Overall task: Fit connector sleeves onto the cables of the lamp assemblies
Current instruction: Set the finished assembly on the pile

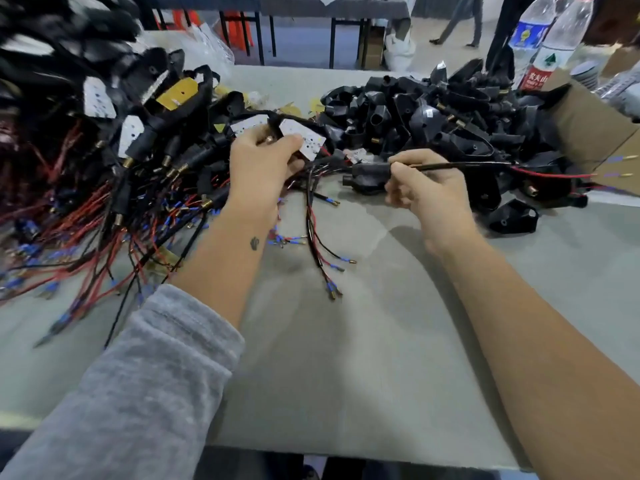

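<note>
My left hand (261, 168) grips a lamp assembly (304, 138) with a white LED board; its red and black cables (317, 233) hang down onto the table, ending in blue terminals. My right hand (424, 183) pinches a black cable (460, 165) that runs through a black connector sleeve (369, 173) held just left of the fingers. The cable's red and black wires (554, 174) trail off to the right. The two hands are a short gap apart above the grey table (346, 341).
A heap of wired lamp assemblies (114, 150) fills the left side. A pile of black sleeves (450, 116) lies at the back right beside a cardboard box (595, 133). Water bottles (550, 43) stand behind it. A person walks in the far background.
</note>
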Demonstrator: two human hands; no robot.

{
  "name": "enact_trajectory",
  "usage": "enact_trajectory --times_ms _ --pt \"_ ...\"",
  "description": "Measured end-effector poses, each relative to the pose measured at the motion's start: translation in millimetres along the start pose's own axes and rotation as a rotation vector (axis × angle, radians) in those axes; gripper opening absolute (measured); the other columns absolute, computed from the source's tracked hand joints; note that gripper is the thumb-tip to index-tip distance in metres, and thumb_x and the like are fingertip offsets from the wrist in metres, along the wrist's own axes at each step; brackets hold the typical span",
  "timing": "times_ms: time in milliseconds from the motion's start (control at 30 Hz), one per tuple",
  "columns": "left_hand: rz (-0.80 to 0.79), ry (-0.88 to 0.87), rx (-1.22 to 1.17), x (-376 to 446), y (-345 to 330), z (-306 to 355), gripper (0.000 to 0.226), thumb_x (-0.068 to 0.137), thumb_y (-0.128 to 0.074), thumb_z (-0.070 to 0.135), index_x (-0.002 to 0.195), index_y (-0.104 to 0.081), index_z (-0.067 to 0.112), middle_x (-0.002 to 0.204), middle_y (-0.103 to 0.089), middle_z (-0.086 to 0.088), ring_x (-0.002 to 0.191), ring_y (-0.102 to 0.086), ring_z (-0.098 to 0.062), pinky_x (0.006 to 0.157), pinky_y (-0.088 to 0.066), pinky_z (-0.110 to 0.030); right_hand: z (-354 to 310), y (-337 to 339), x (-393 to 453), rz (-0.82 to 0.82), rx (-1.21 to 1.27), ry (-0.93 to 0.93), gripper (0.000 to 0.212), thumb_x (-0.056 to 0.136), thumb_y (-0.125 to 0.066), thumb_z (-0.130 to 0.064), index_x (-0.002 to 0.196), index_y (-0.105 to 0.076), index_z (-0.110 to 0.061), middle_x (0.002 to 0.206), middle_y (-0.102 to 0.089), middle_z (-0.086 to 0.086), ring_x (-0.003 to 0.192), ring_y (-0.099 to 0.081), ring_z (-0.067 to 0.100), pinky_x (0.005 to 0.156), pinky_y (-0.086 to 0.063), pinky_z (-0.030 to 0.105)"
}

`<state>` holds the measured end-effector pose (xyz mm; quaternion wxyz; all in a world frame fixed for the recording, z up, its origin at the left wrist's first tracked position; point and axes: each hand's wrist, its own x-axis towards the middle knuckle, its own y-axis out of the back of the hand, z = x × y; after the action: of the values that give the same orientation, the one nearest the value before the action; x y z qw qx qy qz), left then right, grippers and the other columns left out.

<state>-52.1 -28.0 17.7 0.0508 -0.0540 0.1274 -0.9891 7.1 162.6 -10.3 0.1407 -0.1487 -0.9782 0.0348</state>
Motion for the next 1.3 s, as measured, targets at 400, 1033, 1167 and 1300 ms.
enact_trajectory --times_ms 400,1033,1167,1300 --pt "0.063 -0.395 0.643 65.0 71.5 89.9 0.024 0.079 -0.069 0.012 0.101 -0.07 0.021 0.073 -0.068 0.013 0.056 -0.059 0.007 0.059 -0.048 -0.012 -12.1 -144.4 -31.4 -0.593 -0.767 0.638 0.036 0.086 -0.062 -0.012 0.12 -0.065 -0.022 0.114 -0.067 -0.003 0.102 -0.061 0.015 0.082 -0.053 0.036" --pt "0.216 -0.619 1.208 40.4 28.4 42.0 0.038 0.085 -0.051 0.028 0.122 -0.057 0.025 0.128 -0.053 -0.003 0.125 -0.039 -0.029 0.098 -0.032 -0.041 9.5 -82.6 -18.4 -0.486 -1.168 0.355 0.03 0.094 -0.056 -0.033 0.121 -0.065 -0.022 0.104 -0.05 0.006 0.108 -0.047 0.028 0.093 -0.038 0.038" --pt "-0.061 -0.411 0.912 3.1 -7.6 14.5 0.023 0.088 -0.047 0.022 0.098 -0.068 0.023 0.098 -0.068 0.001 0.098 -0.059 -0.021 0.087 -0.048 -0.036 9.1 -61.6 -15.3 -0.506 -1.268 0.255 0.03 0.092 -0.057 -0.038 0.116 -0.066 -0.022 0.109 -0.056 0.009 0.11 -0.048 0.031 0.095 -0.04 0.039" --pt "-0.201 -0.233 0.967 -22.9 -34.4 -24.3 0.022 0.088 -0.048 0.023 0.094 -0.069 0.023 0.095 -0.069 0.002 0.093 -0.061 -0.021 0.083 -0.049 -0.036 3.1 -34.0 -9.5 -0.342 -1.359 0.201 0.015 0.085 -0.053 -0.019 0.093 -0.063 -0.012 0.099 -0.062 0.012 0.099 -0.056 0.036 0.073 -0.047 0.038"
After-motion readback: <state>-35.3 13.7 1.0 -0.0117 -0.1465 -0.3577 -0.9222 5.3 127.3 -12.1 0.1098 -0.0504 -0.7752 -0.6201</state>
